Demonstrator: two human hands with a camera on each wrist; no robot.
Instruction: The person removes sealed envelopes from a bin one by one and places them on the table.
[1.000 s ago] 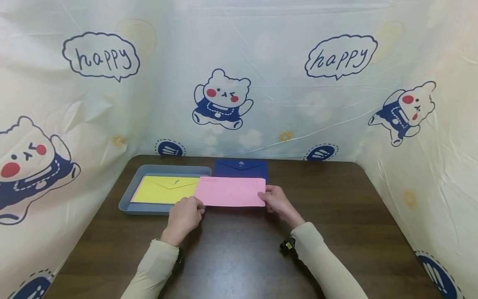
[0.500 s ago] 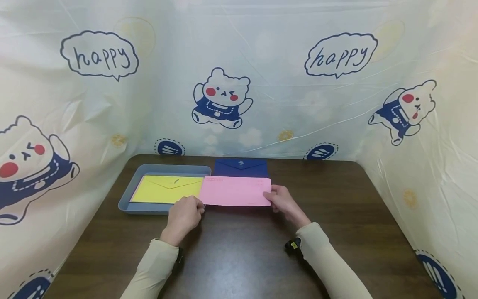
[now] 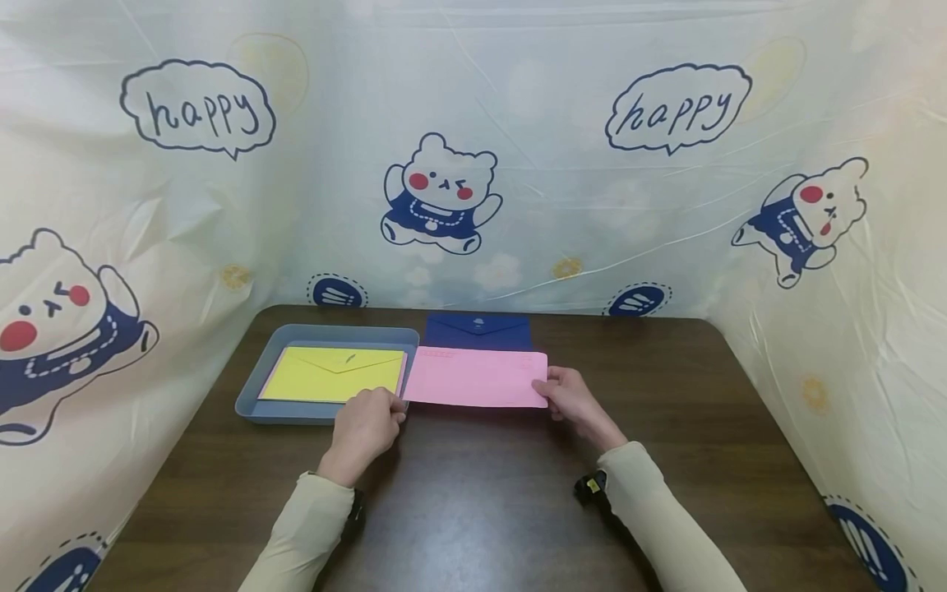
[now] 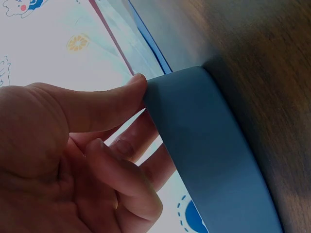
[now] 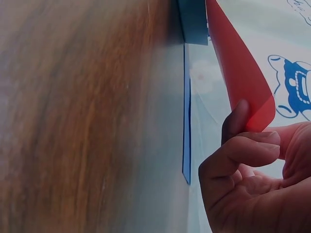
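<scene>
Pinching the tray [image 3: 292, 413], left fingers [image 4: 141, 134] braced as right fingers [image 5: 248, 150] pinched the pink envelope [image 3: 477, 377], mostly outside — not yet laid down.

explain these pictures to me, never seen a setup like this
There's no machine, just a person. Their bare left hand grips the near right corner of a shallow grey-blue rectangular tray, which holds a yellow rectangular paper envelope. The bare right hand pinches a pink rectangular paper envelope by its right edge. Behind that, a dark blue paper envelope lies on the brown table. The wide picture comes from a head camera; the two close-ups are taken at each wrist.
</scene>
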